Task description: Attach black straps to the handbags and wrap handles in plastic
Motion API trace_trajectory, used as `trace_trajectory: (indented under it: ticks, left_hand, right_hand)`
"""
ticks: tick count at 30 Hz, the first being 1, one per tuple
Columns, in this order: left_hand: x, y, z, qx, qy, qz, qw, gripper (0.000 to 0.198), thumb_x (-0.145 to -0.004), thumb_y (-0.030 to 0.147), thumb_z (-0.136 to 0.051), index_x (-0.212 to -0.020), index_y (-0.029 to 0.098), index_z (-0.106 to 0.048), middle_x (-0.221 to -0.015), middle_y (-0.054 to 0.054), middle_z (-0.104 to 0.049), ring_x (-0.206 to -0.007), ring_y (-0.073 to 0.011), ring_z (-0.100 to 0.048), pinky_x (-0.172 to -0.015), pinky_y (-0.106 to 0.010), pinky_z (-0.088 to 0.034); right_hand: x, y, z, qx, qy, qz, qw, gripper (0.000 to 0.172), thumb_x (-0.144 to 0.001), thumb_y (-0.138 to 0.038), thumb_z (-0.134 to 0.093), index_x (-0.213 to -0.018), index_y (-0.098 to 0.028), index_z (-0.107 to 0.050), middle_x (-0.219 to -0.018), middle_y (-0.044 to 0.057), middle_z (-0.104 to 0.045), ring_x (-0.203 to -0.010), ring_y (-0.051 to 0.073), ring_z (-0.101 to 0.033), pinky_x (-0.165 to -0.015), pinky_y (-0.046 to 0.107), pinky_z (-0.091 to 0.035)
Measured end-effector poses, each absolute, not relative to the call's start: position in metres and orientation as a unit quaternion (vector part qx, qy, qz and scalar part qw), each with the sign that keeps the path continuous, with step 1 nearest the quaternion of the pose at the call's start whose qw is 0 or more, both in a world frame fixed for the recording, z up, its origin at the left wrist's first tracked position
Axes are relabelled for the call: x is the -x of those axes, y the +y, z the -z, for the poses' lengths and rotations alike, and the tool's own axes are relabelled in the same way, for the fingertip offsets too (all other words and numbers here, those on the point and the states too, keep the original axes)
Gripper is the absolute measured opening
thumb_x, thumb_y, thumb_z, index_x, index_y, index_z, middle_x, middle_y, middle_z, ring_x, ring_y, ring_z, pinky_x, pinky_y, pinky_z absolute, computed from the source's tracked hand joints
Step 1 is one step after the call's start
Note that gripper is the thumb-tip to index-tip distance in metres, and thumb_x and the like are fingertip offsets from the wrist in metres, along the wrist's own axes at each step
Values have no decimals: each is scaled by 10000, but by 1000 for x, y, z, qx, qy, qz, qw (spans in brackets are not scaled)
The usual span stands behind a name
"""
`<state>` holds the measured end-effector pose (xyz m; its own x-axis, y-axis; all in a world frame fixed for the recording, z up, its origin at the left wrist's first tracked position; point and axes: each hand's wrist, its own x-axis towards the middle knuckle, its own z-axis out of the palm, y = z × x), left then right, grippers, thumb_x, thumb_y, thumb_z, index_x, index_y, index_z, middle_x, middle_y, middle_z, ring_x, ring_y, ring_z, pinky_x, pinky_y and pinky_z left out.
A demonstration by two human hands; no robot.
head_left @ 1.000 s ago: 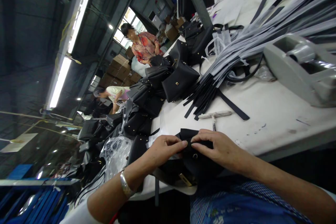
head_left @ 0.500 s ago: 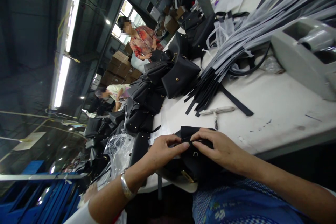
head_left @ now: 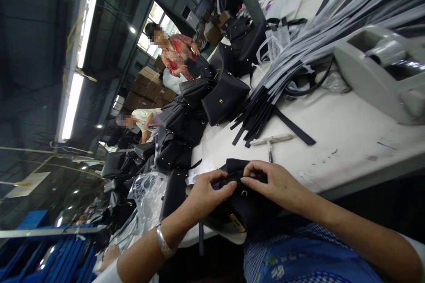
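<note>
From here, the left hand point(head_left: 206, 191) and right hand point(head_left: 282, 184) seem to pinch the black handbag point(head_left: 257, 208), fingers best held level, the metal ring point(head_left: 244, 193) just below them.

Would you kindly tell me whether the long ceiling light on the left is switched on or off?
It is on: the ceiling light glows bright white.

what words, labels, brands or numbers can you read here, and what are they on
No text can be read for certain.
Blue cloth on the lap: pale lettering, too blurred to read.
Black bag in front: no legible lettering.
White table: dark marks, no legible word.
Cardboard boxes: any print is too small.
</note>
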<state>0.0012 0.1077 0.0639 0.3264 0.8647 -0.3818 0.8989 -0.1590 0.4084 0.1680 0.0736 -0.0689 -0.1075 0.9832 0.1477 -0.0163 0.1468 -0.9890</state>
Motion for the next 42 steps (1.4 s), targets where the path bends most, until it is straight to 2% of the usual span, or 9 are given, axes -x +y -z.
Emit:
trace_trajectory:
  ticks: [8,14,23,27,32,35,37,39,42]
  left_hand:
    - [0,106,-57,-742,588,33,321,217,-814,343,-610,-816,134,-669,-729,-12,-606,-710,-163,-554,-614,-238,-388]
    - [1,103,-54,-757,583,29,293,176,-809,309,-596,-822,147,-663,-751,-10,-618,-746,-172,-568,-646,-240,-396]
    - [3,99,-40,-752,607,-1,255,171,-772,330,-625,-760,160,-622,-707,-6,-600,-711,-175,-561,-613,-243,-403]
    - [5,100,-35,-775,589,5,228,139,-765,293,-628,-808,161,-638,-741,-12,-632,-733,-189,-587,-671,-267,-433]
    - [5,103,-38,-778,583,11,232,145,-765,284,-619,-831,160,-653,-782,-29,-671,-772,-216,-618,-707,-294,-441]
    - [4,104,-42,-781,582,6,228,168,-770,304,-624,-843,160,-670,-798,-33,-683,-772,-217,-616,-722,-300,-438]
    - [5,105,-44,-780,582,5,229,174,-773,323,-628,-825,163,-674,-774,-26,-677,-744,-208,-607,-689,-289,-428]
    - [5,106,-45,-778,579,-1,243,185,-778,337,-629,-820,165,-681,-764,-20,-679,-730,-200,-604,-667,-276,-426]
    - [6,106,-47,-773,573,-14,271,214,-785,355,-633,-847,161,-701,-785,-21,-700,-745,-199,-616,-690,-267,-454]
  right_hand:
    - [-166,74,70,434,-557,-492,509,154,-865,-358,-687,-818,-212,-676,-770,-11,-670,-717,166,-593,-663,267,-414]
    - [-167,75,74,429,-567,-482,512,133,-866,-346,-702,-848,-216,-675,-828,-5,-684,-782,179,-614,-717,278,-428]
    - [-156,72,86,449,-577,-454,510,165,-892,-366,-682,-835,-217,-639,-814,-5,-659,-759,177,-598,-681,280,-418]
    - [-147,65,91,469,-586,-416,514,161,-931,-331,-643,-835,-204,-619,-842,9,-658,-784,175,-616,-709,286,-450]
    - [-180,81,89,454,-669,-371,456,173,-977,-342,-586,-902,-221,-685,-874,-8,-725,-819,156,-679,-738,244,-518]
    - [-210,110,94,506,-686,-310,421,240,-1024,-284,-478,-1061,-204,-701,-1088,62,-727,-1039,207,-661,-928,325,-497]
    - [-222,132,103,549,-694,-272,379,213,-965,-197,-561,-1135,-161,-683,-1217,134,-681,-1195,276,-588,-1035,410,-433]
    - [-226,151,111,578,-703,-255,326,224,-873,-114,-660,-1094,-134,-691,-1204,164,-678,-1222,316,-563,-1050,465,-413]
    - [-228,168,118,606,-705,-264,259,102,-842,-145,-724,-939,-132,-692,-1074,107,-705,-1116,277,-617,-1001,486,-452]
